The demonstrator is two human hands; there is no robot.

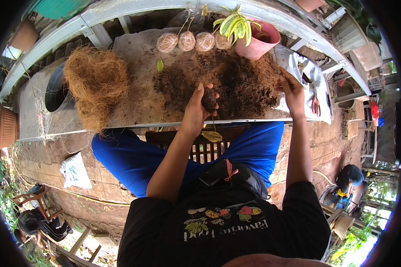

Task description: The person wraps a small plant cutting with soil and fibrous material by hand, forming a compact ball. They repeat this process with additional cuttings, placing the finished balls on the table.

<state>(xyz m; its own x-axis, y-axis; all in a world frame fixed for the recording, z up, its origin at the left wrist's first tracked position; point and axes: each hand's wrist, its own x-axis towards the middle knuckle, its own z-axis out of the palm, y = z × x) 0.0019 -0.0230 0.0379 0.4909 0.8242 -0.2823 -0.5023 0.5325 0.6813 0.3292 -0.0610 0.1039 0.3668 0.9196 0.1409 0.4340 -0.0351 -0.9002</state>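
My left hand (197, 108) is closed around a dark ball of soil (208, 99) above the near part of the table. A thin stem with a yellow-green leaf (212, 136) hangs below that hand, towards my lap. My right hand (291, 93) is at the right edge of loose brown fibre (265, 80), thumb and fingers close together; whether they pinch a strand is unclear. Dark loose soil (235, 78) is spread between the hands. Several string-wrapped fibre balls (205, 41) stand in a row at the back, some with stems rising from them.
A heap of coconut fibre (95, 81) lies at the left beside a black pot (55, 88). A pink pot (257, 41) stands behind the soil, beside variegated leaves (235, 26). Scissors (315, 106) rest on a silvery plastic sheet (289, 55) at right. Two other people are farther off.
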